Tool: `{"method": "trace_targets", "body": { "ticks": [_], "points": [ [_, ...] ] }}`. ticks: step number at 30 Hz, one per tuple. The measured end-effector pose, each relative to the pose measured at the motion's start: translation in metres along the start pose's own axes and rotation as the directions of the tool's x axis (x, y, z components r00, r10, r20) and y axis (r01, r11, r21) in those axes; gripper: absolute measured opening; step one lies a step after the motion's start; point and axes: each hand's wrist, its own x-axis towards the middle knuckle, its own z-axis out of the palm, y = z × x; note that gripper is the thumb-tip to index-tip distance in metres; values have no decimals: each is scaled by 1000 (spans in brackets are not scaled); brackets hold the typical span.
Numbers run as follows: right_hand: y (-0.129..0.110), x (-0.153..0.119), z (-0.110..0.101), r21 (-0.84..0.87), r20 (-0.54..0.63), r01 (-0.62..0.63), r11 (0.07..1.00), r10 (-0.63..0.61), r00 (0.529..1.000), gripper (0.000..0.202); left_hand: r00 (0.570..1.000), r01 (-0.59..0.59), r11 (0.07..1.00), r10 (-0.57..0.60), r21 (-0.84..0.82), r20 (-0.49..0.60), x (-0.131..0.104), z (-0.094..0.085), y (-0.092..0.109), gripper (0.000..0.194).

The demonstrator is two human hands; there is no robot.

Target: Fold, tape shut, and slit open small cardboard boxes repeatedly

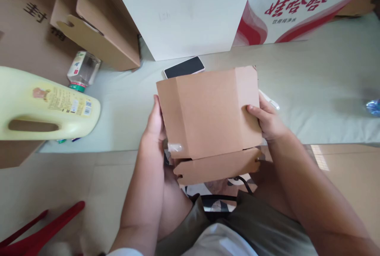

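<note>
Sitting well left of the left hand (pixel 154 123), a pale yellow jug (pixel 53 105) leaves the space between the two hands unobstructed. Nearer that hand and beyond it are a clear bottle (pixel 84 69) with a green cap and an upright cardboard box (pixel 107 36). The left hand grips the edge of a creased cardboard piece (pixel 209 113), thumb along the side, its fingers mostly hidden, perhaps underneath for support. The piece is held between both hands, over the near edge of the cloth-covered bench (pixel 314 74), its lower flap (pixel 218 168) angled toward the lap. Just beyond it, partly covered, lies a phone (pixel 184 67), with a white box (pixel 184 18) farther out. The right hand (pixel 269 120) pinches the opposite panel, thumb on top, likely to steady it against the left hand's grip. Beyond the right hand stands a printed carton (pixel 293 14); well to its right lies a small blue object (pixel 373 107), too cut off to identify.
</note>
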Motion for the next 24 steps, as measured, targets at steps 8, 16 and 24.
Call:
{"method": "trace_targets", "body": {
  "ticks": [8, 16, 24],
  "points": [
    [10, 14, 7, 126, -150, 77, 989, -57, 987, 59, 993, -90, 981, 75, 174, 92, -2, -6, 9, 60],
    [-4, 23, -34, 134, -175, 52, 990, -28, 984, 35, 979, -147, 985, 131, -93, -159, 17, -8, 17, 39],
    [4, 3, 11, 29, 55, -36, 999, 35, 998, 56, 959, -272, 913, 229, -304, -168, 29, -9, 17, 29]
  ]
}}
